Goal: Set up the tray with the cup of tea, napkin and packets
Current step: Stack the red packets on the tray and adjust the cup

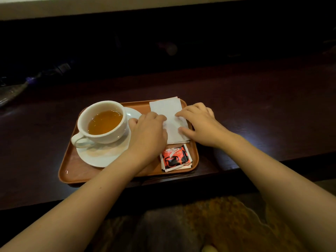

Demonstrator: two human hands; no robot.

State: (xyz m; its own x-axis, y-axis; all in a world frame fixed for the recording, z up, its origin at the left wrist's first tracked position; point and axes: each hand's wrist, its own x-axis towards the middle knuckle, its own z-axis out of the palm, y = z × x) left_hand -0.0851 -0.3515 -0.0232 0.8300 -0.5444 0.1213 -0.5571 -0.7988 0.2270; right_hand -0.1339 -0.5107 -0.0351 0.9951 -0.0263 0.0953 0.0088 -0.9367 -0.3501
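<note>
An orange-brown tray (pixel 72 166) lies on the dark wooden table. On its left side a white cup of amber tea (pixel 104 122) stands on a white saucer (pixel 101 157), handle toward me. A white folded napkin (pixel 168 108) lies on the tray's right far part. Below it sits a small stack of red-and-black packets (pixel 175 158). My left hand (pixel 148 135) rests palm down on the napkin's left edge, fingers curled. My right hand (pixel 201 122) presses the napkin's right edge with its fingertips. Neither hand lifts the napkin.
The table's front edge (pixel 236 171) runs just below the tray, and the tray's near rim sits close to it. Dim objects lie at the far left (pixel 16 88) in shadow. A patterned floor (pixel 227 224) shows beneath the table.
</note>
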